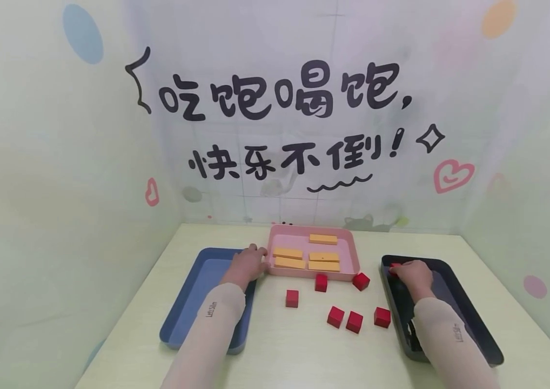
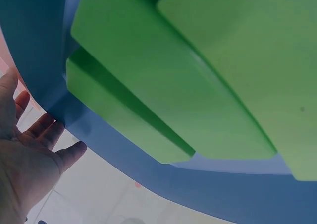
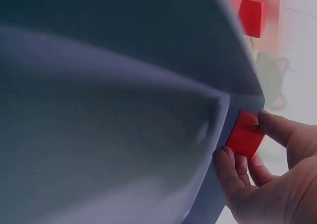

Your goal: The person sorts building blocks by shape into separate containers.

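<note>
My right hand [image 1: 415,276] pinches a red cube [image 3: 245,135] between thumb and fingers. It holds the cube over the far left corner of the dark tray [image 1: 491,354]. My left hand [image 1: 247,265] is at the far right corner of the blue tray [image 1: 173,327], close to the pink tray [image 1: 353,259]. Its fingers are relaxed with nothing in them; whether they touch a rim I cannot tell. Green blocks [image 2: 148,80] show in the blue tray in the left wrist view, while the left arm hides them in the head view.
Several loose red cubes [image 1: 292,298] lie on the pale table [image 1: 294,356] between the side trays. Flat yellow-orange blocks [image 1: 323,256] lie inside the pink tray. A wall [image 1: 304,205] with black lettering rises behind the table, with walls at both sides.
</note>
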A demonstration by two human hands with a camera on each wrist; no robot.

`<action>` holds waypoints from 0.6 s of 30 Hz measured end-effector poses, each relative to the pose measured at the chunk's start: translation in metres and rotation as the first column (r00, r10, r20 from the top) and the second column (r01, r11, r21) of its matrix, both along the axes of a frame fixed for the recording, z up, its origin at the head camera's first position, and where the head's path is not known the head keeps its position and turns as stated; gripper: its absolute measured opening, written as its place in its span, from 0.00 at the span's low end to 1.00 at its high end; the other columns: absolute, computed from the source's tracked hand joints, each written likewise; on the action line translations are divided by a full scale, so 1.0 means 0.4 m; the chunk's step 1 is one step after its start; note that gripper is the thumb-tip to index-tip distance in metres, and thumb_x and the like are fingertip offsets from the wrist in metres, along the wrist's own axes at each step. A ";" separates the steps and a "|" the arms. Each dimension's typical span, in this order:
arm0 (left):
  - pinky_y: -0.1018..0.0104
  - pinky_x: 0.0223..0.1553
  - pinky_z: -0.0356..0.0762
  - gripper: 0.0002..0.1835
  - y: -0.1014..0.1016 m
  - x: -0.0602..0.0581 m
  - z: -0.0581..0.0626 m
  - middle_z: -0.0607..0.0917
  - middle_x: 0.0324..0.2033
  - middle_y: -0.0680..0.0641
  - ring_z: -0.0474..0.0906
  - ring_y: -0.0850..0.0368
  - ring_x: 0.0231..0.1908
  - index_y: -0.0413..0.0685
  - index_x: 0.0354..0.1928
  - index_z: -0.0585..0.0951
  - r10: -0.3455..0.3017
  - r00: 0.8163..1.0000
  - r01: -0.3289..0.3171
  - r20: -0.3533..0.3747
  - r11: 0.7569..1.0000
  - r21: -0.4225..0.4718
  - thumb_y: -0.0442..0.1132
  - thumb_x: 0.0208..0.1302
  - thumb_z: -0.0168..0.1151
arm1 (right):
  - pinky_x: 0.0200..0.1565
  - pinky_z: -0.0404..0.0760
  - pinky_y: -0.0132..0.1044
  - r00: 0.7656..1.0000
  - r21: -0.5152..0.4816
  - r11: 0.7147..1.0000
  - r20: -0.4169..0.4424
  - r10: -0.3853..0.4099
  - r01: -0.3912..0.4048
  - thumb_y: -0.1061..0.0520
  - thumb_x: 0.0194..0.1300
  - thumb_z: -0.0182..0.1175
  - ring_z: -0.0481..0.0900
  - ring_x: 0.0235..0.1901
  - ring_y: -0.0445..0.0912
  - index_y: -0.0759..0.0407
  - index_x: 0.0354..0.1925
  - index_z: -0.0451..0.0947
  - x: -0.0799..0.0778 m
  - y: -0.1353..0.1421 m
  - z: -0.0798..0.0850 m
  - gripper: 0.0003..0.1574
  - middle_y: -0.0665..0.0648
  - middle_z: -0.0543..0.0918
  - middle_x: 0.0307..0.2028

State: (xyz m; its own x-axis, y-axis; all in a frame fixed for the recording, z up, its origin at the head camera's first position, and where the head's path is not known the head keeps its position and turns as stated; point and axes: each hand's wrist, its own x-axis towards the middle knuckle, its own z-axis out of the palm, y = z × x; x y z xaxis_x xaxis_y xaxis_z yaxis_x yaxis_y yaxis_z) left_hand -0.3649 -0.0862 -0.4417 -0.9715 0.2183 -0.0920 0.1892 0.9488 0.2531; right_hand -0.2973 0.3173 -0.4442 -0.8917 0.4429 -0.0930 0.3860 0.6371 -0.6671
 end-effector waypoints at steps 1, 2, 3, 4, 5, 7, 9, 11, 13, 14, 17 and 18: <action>0.39 0.65 0.62 0.25 0.002 0.000 0.000 0.72 0.61 0.40 0.71 0.41 0.61 0.51 0.67 0.73 -0.002 1.000 0.002 -0.002 1.000 -0.003 0.50 0.73 0.57 | 0.45 0.75 0.54 1.000 0.002 1.000 0.000 0.002 -0.002 0.51 0.64 0.63 0.74 0.41 0.62 0.78 0.44 0.79 0.001 0.000 -0.001 0.27 0.73 0.81 0.41; 0.39 0.65 0.63 0.25 0.004 0.001 0.001 0.72 0.60 0.40 0.71 0.41 0.61 0.51 0.67 0.74 -0.005 1.000 0.005 -0.003 1.000 -0.007 0.51 0.73 0.57 | 0.46 0.75 0.55 1.000 -0.001 1.000 0.003 0.004 -0.004 0.50 0.64 0.63 0.75 0.42 0.63 0.78 0.44 0.79 0.003 0.001 -0.001 0.28 0.73 0.81 0.42; 0.40 0.64 0.63 0.24 0.005 0.001 0.001 0.72 0.60 0.40 0.71 0.41 0.61 0.51 0.67 0.74 -0.008 1.000 0.008 -0.004 1.000 -0.011 0.51 0.73 0.57 | 0.47 0.75 0.55 1.000 -0.008 1.000 0.007 0.004 -0.004 0.48 0.65 0.63 0.75 0.43 0.63 0.78 0.44 0.79 0.004 0.001 -0.002 0.30 0.73 0.81 0.43; 0.40 0.64 0.64 0.24 0.006 0.001 0.002 0.73 0.60 0.40 0.71 0.41 0.60 0.51 0.66 0.74 -0.009 1.000 0.009 -0.005 1.000 -0.011 0.51 0.73 0.57 | 0.48 0.75 0.56 1.000 -0.011 1.000 0.009 0.006 -0.006 0.47 0.65 0.62 0.75 0.45 0.64 0.78 0.45 0.79 0.006 0.002 -0.002 0.31 0.74 0.81 0.44; 0.40 0.64 0.63 0.24 0.007 0.002 0.002 0.73 0.60 0.41 0.71 0.42 0.60 0.51 0.67 0.74 -0.009 1.000 0.009 -0.003 1.000 -0.011 0.51 0.73 0.57 | 0.48 0.76 0.57 1.000 -0.009 1.000 0.012 0.011 -0.011 0.46 0.66 0.62 0.75 0.46 0.65 0.78 0.46 0.79 0.008 0.004 -0.002 0.32 0.74 0.81 0.45; 0.40 0.64 0.64 0.24 0.008 0.000 0.001 0.73 0.60 0.41 0.71 0.42 0.60 0.51 0.67 0.74 -0.010 1.000 0.010 -0.003 1.000 -0.014 0.51 0.73 0.57 | 0.48 0.76 0.58 1.000 -0.011 1.000 0.017 0.019 -0.019 0.45 0.67 0.61 0.75 0.46 0.66 0.78 0.46 0.78 0.010 0.006 -0.002 0.33 0.74 0.80 0.45; 0.40 0.64 0.63 0.25 0.008 -0.001 0.001 0.73 0.60 0.40 0.72 0.42 0.60 0.51 0.67 0.74 -0.007 1.000 0.007 -0.002 1.000 -0.014 0.51 0.73 0.57 | 0.48 0.76 0.59 0.999 -0.011 0.999 0.019 0.033 -0.032 0.45 0.69 0.59 0.75 0.46 0.66 0.78 0.47 0.77 0.010 0.008 -0.001 0.34 0.75 0.80 0.45; 0.40 0.65 0.63 0.25 0.007 -0.002 0.001 0.73 0.60 0.40 0.72 0.42 0.60 0.51 0.67 0.73 -0.002 1.000 0.002 -0.001 1.000 -0.011 0.51 0.73 0.57 | 0.47 0.76 0.58 0.998 0.008 0.998 0.021 0.056 -0.056 0.45 0.69 0.58 0.76 0.45 0.66 0.79 0.47 0.77 0.009 0.010 0.001 0.33 0.75 0.80 0.44; 0.40 0.65 0.62 0.25 0.006 -0.003 0.000 0.72 0.60 0.40 0.72 0.42 0.60 0.51 0.68 0.73 0.001 1.000 -0.001 0.001 1.000 -0.007 0.51 0.73 0.57 | 0.48 0.77 0.59 0.997 0.032 0.996 0.022 0.079 -0.080 0.46 0.69 0.58 0.76 0.47 0.67 0.80 0.49 0.75 0.007 0.011 0.002 0.33 0.76 0.79 0.47; 0.40 0.65 0.62 0.26 0.006 -0.002 -0.001 0.72 0.61 0.40 0.71 0.42 0.60 0.51 0.68 0.73 0.003 1.000 -0.003 0.003 1.000 -0.005 0.51 0.73 0.57 | 0.49 0.77 0.59 0.996 0.042 0.995 0.023 0.090 -0.091 0.47 0.70 0.57 0.76 0.48 0.68 0.80 0.51 0.75 0.006 0.011 0.003 0.33 0.77 0.78 0.49; 0.39 0.66 0.61 0.26 0.003 -0.004 -0.003 0.72 0.61 0.40 0.71 0.42 0.61 0.51 0.68 0.73 0.007 1.000 -0.007 0.010 1.000 0.004 0.51 0.73 0.57 | 0.52 0.76 0.59 0.992 0.079 0.989 0.027 0.123 -0.125 0.48 0.70 0.57 0.74 0.52 0.70 0.80 0.56 0.72 0.006 0.009 0.009 0.34 0.78 0.75 0.55; 0.39 0.66 0.60 0.26 0.002 -0.005 -0.004 0.72 0.62 0.40 0.71 0.41 0.61 0.52 0.68 0.73 0.009 1.000 -0.009 0.013 1.000 0.006 0.51 0.73 0.57 | 0.54 0.75 0.60 0.991 0.086 0.987 0.026 0.133 -0.135 0.49 0.70 0.56 0.73 0.54 0.70 0.80 0.57 0.71 0.007 0.008 0.010 0.34 0.79 0.74 0.56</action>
State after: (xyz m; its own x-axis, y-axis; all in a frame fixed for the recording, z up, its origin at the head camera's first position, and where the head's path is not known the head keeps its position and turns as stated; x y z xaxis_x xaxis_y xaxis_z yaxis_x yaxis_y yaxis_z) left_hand -0.3667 -0.0852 -0.4431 -0.9722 0.2105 -0.1030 0.1778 0.9489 0.2607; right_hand -0.2947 0.3206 -0.4400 -0.9418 0.3269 -0.0781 0.3063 0.7393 -0.5997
